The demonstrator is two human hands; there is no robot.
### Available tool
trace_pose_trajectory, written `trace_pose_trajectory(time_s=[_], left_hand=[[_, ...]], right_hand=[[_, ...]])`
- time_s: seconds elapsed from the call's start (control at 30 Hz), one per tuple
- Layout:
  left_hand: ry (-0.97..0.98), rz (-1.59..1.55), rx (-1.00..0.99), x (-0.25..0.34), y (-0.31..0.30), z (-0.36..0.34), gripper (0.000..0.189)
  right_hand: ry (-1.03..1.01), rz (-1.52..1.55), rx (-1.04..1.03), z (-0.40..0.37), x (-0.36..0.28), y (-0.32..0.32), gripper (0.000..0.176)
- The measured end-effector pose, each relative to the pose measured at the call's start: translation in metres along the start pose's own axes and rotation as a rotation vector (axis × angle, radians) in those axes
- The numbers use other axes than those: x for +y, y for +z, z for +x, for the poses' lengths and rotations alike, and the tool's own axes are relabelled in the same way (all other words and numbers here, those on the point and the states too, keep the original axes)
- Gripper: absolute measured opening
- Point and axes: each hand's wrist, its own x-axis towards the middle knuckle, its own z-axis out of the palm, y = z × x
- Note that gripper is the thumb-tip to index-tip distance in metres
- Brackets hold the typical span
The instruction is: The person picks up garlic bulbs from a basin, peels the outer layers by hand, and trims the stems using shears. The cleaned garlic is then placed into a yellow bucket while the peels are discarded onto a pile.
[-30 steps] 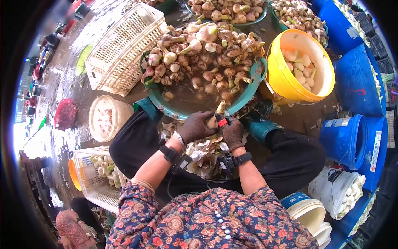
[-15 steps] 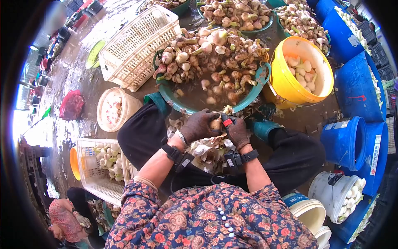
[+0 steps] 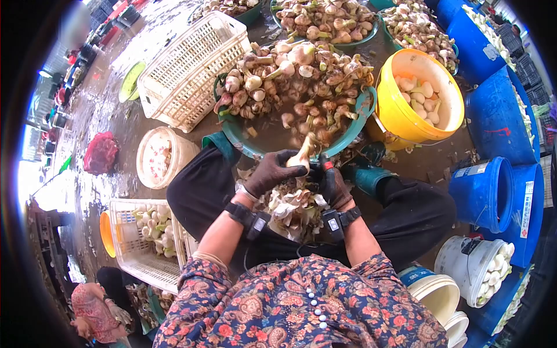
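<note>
Garlic bulb (image 3: pixel 300 159) is in the left hand (image 3: pixel 272 174), over the lap at the near rim of the green tub (image 3: pixel 239 138), stem up and leaning slightly right. Left hand: gloved, fingers and thumb closed round the bulb's lower part. Right hand (image 3: pixel 335 187): gloved, just beside it, fingers curled, red band (image 3: pixel 328 166) on one finger; can't tell if it grips anything. Both forearms angle inward from below, wrists strapped.

Vs 0.5 s ago: bulb sits higher and shows more; it was low between both hands, mostly covered. Right hand has backed off a bit, gap now open between the two.

Around: peel heap (image 3: pixel 295 213) right below the hands, unpeeled garlic (image 3: pixel 290 78) piled in the tub beyond. Yellow bucket (image 3: pixel 391 107) right of the tub, pale bulbs inside. White crate (image 3: pixel 194 64) on the tub's left.
</note>
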Motion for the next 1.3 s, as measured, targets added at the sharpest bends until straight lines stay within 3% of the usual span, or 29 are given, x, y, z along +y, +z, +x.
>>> trace_pose_trajectory(time_s=[0.03, 0.07, 0.1, 0.17, 0.2, 0.23, 0.27, 0.3, 0.37, 0.4, 0.5, 0.53, 0.57, 0.63, 0.67, 0.73, 0.77, 0.83, 0.9, 0.97, 1.1, 1.2, 1.3], left_hand=[[-0.014, -0.057, 0.032, -0.008, 0.008, 0.004, 0.058], [0.048, -0.049, -0.001, -0.022, 0.015, 0.006, 0.063], [0.109, -0.044, -0.033, -0.033, 0.022, 0.006, 0.068], [0.011, -0.007, -0.035, -0.010, 0.029, -0.002, 0.077], [0.166, 0.430, 0.235, -0.011, 0.029, 0.001, 0.081], [0.321, 0.870, 0.504, -0.011, 0.027, 0.003, 0.086], [0.344, 0.921, 0.443, -0.011, 0.023, 0.002, 0.078], [0.340, 0.922, 0.442, -0.013, 0.019, 0.004, 0.078], [0.487, 1.185, 0.005, -0.024, 0.012, 0.009, 0.053], [0.492, 1.098, -0.097, -0.031, 0.011, 0.013, 0.039], [0.517, 0.978, -0.004, -0.049, 0.014, 0.010, 0.031], [0.520, 0.991, 0.032, -0.045, 0.017, 0.007, 0.027], [0.519, 0.990, 0.032, -0.042, 0.020, 0.004, 0.027], [0.480, 0.939, 0.143, -0.040, 0.026, -0.002, 0.026], [0.477, 0.940, 0.143, -0.038, 0.027, -0.002, 0.026], [0.388, 0.822, 0.250, -0.036, 0.030, -0.001, 0.017], [0.389, 0.823, 0.251, -0.043, 0.030, 0.002, 0.017], [-0.018, 0.568, 0.399, -0.069, 0.029, 0.013, 0.018], [-0.259, 0.250, 0.349, -0.069, 0.019, 0.015, 0.027], [-0.293, -0.289, 0.224, -0.073, 0.010, 0.014, 0.031], [-0.346, -0.323, 0.077, -0.043, 0.001, 0.004, 0.032], [-0.315, -0.146, -0.059, -0.039, 0.000, 0.000, 0.035], [-0.285, -0.528, -0.057, -0.027, 0.002, -0.009, 0.031]], right_hand=[[0.112, 0.107, 0.044, -0.005, -0.005, 0.009, 0.055], [0.107, 0.162, -0.096, -0.008, -0.002, 0.011, 0.069], [0.042, 0.205, -0.140, -0.013, -0.004, 0.020, 0.071], [-0.925, -0.976, 0.000, 0.015, 0.028, -0.016, 0.065], [-0.918, -0.977, 0.004, 0.017, 0.026, -0.019, 0.065], [-0.483, -0.369, -0.098, 0.023, 0.021, -0.021, 0.059], [-0.035, 0.233, -0.184, 0.025, 0.019, -0.023, 0.053], [-0.031, 0.235, -0.184, 0.024, 0.022, -0.025, 0.053], [-0.477, -0.541, -0.128, 0.022, 0.027, -0.030, 0.042], [-0.244, -0.418, -0.138, 0.029, 0.025, -0.035, 0.035], [-0.176, -0.349, -0.110, 0.029, 0.026, -0.043, 0.034], [-0.202, -0.579, -0.013, 0.006, 0.007, -0.020, 0.034], [-0.199, -0.579, -0.012, 0.010, 0.011, -0.026, 0.034], [-0.250, -0.462, -0.206, 0.018, 0.014, -0.031, 0.033], [-0.248, -0.460, -0.208, 0.020, 0.015, -0.035, 0.033], [0.031, 0.020, -0.210, 0.008, 0.002, -0.017, 0.032], [0.030, 0.019, -0.211, 0.011, 0.001, -0.015, 0.032], [-0.318, -0.650, -0.247, 0.008, -0.008, -0.001, 0.040], [-0.315, -0.708, -0.233, -0.005, -0.017, 0.006, 0.043], [-0.363, -0.569, -0.273, -0.006, -0.018, 0.001, 0.046], [-0.244, -0.352, -0.285, -0.007, -0.026, -0.004, 0.044], [-0.263, -0.343, -0.296, -0.006, -0.021, -0.004, 0.046], [-0.182, -0.168, -0.317, -0.008, -0.015, -0.004, 0.050]])
